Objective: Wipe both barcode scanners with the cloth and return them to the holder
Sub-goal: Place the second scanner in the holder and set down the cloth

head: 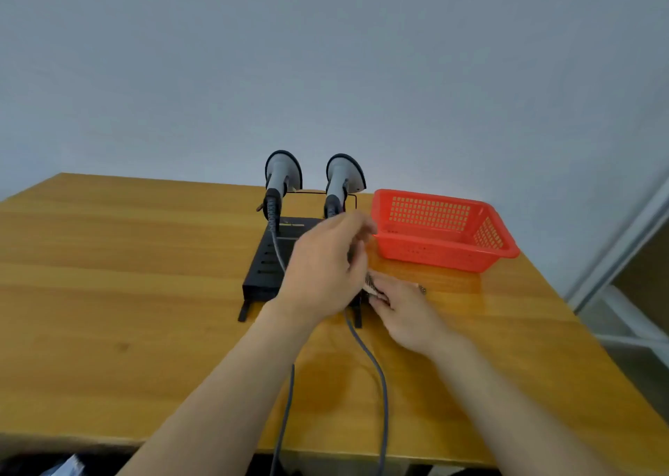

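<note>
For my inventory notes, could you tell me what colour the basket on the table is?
The basket is red, seen in the head view.

- In front of me a wooden table (108, 258) with a warm yellow-brown grain fills the lower half of the view
- A red plastic basket (443, 227) with latticed walls sits on the table to my right, near the far edge, and looks empty
- A plain pale grey wall (325, 59) rises behind the table
- At the far right I see a white frame (622, 244) standing beside the table's edge
- Something pale and crinkled (67, 468) pokes in below the table's near edge at bottom left; I cannot tell what it is
</note>
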